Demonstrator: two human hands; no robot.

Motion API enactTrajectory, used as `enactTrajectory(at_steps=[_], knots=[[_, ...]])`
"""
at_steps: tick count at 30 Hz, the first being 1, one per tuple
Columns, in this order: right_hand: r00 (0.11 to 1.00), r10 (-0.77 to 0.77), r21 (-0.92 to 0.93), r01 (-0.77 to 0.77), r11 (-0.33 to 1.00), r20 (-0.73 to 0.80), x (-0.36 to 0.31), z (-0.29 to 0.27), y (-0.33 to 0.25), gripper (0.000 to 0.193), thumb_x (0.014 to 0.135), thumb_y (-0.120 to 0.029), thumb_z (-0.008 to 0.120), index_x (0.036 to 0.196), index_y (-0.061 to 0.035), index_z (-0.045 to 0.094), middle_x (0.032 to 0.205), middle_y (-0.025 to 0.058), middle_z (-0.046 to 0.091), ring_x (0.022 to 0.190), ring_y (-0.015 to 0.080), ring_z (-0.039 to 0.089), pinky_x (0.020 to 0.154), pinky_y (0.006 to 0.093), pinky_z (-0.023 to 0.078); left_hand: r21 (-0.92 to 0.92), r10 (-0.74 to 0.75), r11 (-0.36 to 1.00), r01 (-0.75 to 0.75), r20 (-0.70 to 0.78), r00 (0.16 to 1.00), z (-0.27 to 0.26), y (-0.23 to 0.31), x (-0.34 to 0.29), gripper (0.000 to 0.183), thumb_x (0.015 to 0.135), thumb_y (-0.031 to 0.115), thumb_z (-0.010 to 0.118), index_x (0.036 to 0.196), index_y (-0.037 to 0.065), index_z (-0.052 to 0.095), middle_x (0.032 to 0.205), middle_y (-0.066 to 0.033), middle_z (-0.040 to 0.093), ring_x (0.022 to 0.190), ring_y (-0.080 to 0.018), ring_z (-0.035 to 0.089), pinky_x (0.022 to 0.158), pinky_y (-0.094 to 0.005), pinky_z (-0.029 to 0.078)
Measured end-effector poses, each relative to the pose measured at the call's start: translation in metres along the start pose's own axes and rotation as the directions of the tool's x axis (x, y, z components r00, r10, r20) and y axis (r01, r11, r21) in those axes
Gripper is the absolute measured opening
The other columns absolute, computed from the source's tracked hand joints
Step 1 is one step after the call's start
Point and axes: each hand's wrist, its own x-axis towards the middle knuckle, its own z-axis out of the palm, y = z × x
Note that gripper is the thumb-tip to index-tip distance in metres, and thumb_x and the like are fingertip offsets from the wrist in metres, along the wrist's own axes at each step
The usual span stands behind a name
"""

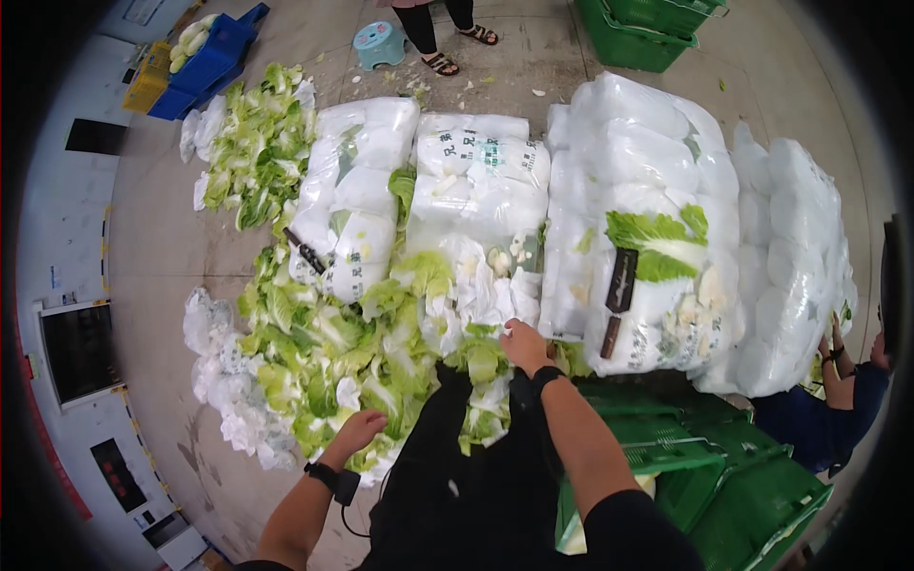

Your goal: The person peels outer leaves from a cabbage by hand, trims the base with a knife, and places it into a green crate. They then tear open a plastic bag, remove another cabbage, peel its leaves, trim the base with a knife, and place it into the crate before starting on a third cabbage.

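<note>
My right hand (526,348) is at the near edge of a clear plastic bag (476,205) packed with white-wrapped bundles. Its fingers are curled together beside crumpled white wrapping (495,295); whatever is between them is hidden. My left hand (357,436) hovers over a heap of loose cabbage leaves (324,352), fingers loosely stretched, nothing visible in it. Another packed bag (347,190) lies to the left with a dark knife-like tool (305,250) on it. On the taller bag stack (633,143) to the right lie a cabbage leaf (666,243) and a dark sheath-like object (621,281).
Green crates (685,466) stand close at my right, with a co-worker (824,409) beyond. More bags (795,247) stand far right. White bundles of plastic (228,381) lie left. At the back are a blue stool (378,44), a standing person (433,33), green crates (638,38) and blue crates (205,71).
</note>
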Motion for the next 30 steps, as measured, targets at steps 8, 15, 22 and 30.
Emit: enactTrajectory(at_steps=[8,15,22,30], knots=[[0.897,-0.173,0.073,0.221,0.973,-0.406,0.212,0.105,0.071,0.03,0.091,-0.019,0.056,0.117,-0.0045,0.062,0.111,0.0209,0.066,0.104,0.0387,0.062,0.089,0.0467,0.05,0.359,0.541,0.795,-0.489,-0.056,0.839,0.025,0.117,0.391,0.03,0.094,0.028,0.059,0.104,0.002,0.068,0.094,-0.0153,0.07,0.086,-0.0307,0.067,0.078,-0.0376,0.052],[0.978,-0.002,-0.107,0.025,0.994,0.208,0.223,0.225,0.139,0.028,0.088,-0.029,0.054,0.104,-0.0091,0.067,0.097,0.0184,0.07,0.09,0.0384,0.067,0.081,0.0499,0.053,-0.28,0.231,0.937,-0.211,0.039,0.972,0.085,0.114,0.575,0.026,0.09,0.027,0.06,0.089,0.002,0.065,0.075,-0.0067,0.067,0.061,-0.0146,0.061,0.054,-0.0295,0.047],[0.855,-0.16,-0.147,0.263,0.954,0.493,0.223,0.244,0.153,0.032,0.082,-0.027,0.056,0.099,-0.0048,0.071,0.093,0.0224,0.07,0.089,0.0413,0.066,0.082,0.0486,0.052,-0.103,0.501,0.679,-0.727,-0.659,0.561,0.094,0.153,0.667,0.024,0.087,0.016,0.06,0.103,-0.002,0.064,0.073,-0.0156,0.066,0.064,-0.0257,0.061,0.061,-0.0392,0.047],[0.943,-0.194,0.091,0.226,0.97,-0.272,0.203,0.145,0.079,0.02,0.091,-0.023,0.061,0.101,-0.0059,0.066,0.085,0.0166,0.07,0.08,0.0358,0.068,0.072,0.0434,0.053,0.454,0.778,0.427,-0.782,-0.625,0.062,0.055,0.216,0.618,0.025,0.076,0.014,0.064,0.096,0.002,0.071,0.092,-0.0219,0.068,0.094,-0.0384,0.063,0.091,-0.0453,0.047]])
